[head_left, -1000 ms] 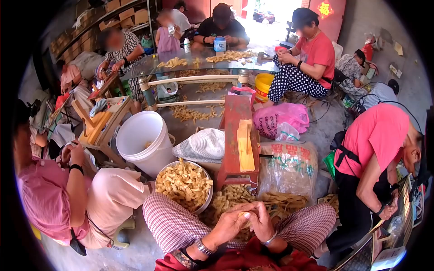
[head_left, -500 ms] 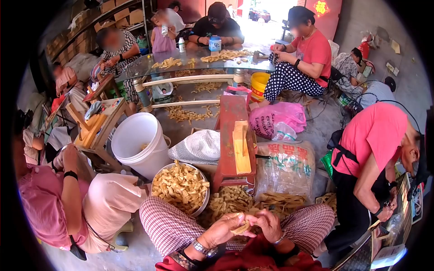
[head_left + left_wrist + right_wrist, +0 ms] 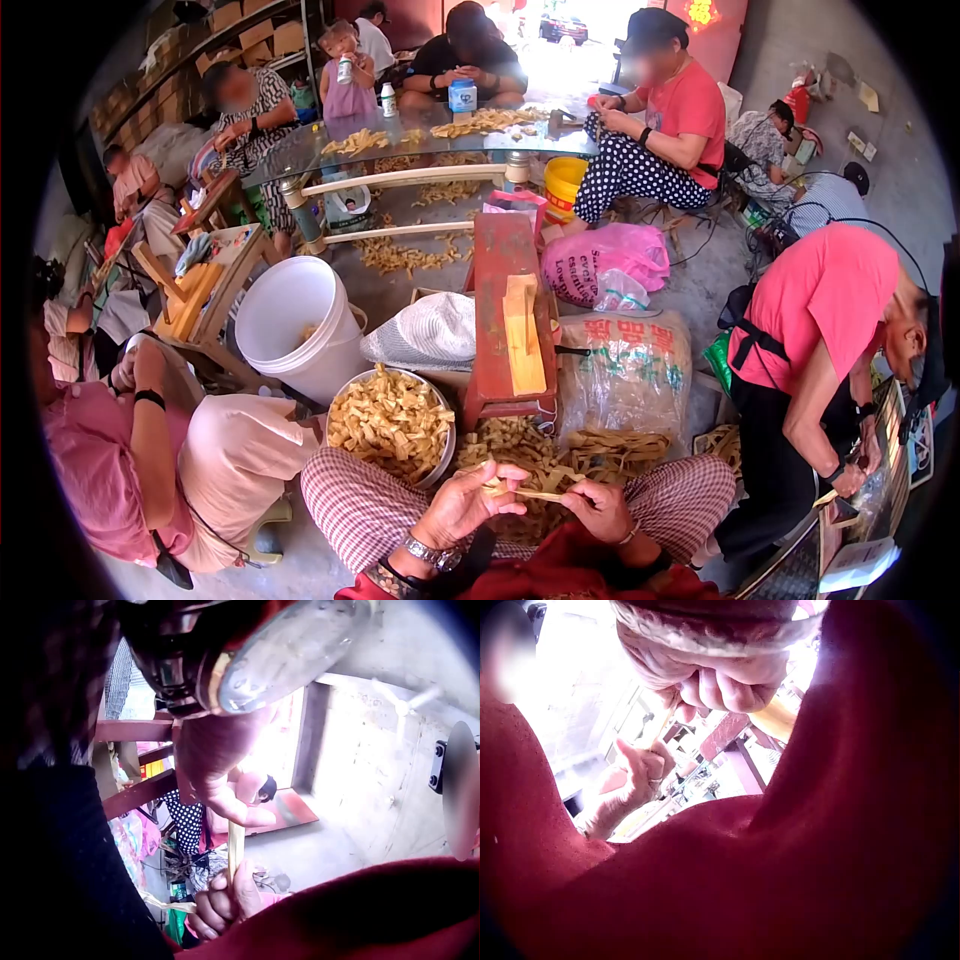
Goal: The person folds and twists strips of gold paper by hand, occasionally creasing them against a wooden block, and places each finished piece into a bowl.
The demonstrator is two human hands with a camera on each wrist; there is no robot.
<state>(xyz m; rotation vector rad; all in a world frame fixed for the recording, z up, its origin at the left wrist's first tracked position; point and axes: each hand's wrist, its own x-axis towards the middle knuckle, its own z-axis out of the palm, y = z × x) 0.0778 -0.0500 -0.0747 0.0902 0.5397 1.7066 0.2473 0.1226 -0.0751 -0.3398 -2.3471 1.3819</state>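
A pale yellow strip (image 3: 540,495) is stretched between the two hands above the lap, also seen as a strip (image 3: 236,851) in the left wrist view. My left hand (image 3: 468,508) pinches its left end between thumb and fingers. At its other end my right hand (image 3: 603,512) pinches it, the fingers curled. In the right wrist view the right hand (image 3: 709,682) has curled fingers and the left hand (image 3: 630,784) lies below it. Beneath the hands is a heap of yellowish strips (image 3: 512,447); a round basin (image 3: 449,449) full of folded pieces stands to its left.
A red bench (image 3: 503,345) carrying a yellow wooden block (image 3: 522,340) stands ahead. Left of it are a white bucket (image 3: 290,320) and a grey-white cloth (image 3: 430,330); right are a clear plastic sack (image 3: 625,375) and a pink bag (image 3: 610,262). People sit around a glass table (image 3: 400,150).
The hands, together at first, have moved apart, and a strip now spans between them. The head view has shifted, so the surroundings sit a little further left.
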